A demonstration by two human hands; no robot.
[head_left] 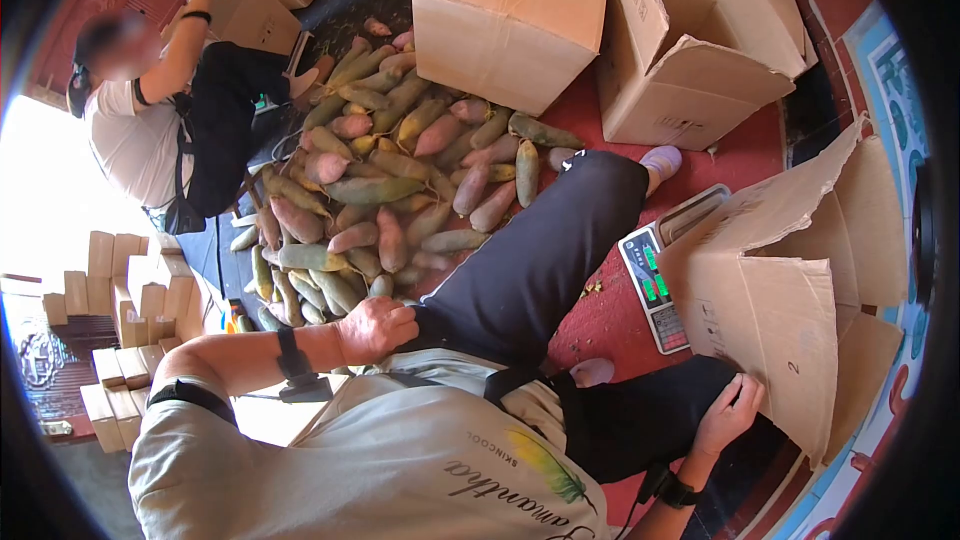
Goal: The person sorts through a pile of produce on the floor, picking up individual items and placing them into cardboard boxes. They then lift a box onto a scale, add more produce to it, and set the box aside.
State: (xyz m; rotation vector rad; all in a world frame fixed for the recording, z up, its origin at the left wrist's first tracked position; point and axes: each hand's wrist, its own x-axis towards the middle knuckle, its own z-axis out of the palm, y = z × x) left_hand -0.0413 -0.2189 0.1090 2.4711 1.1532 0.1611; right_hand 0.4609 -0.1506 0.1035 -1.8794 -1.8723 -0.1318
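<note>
My left hand is closed and rests on my left thigh, close to the near edge of a large heap of long green and pinkish root vegetables. Whether its fingers pinch anything is hidden. My right hand lies over my right knee with its fingers loosely bent and apart, near the lower flap of an open cardboard box. That box stands on a digital scale with lit green numbers, covering most of its plate.
Beyond the heap sit a closed carton and another open carton. At upper left, a person sits with an arm raised by more boxes. Stacked small cartons stand left. Red flooring shows between my legs.
</note>
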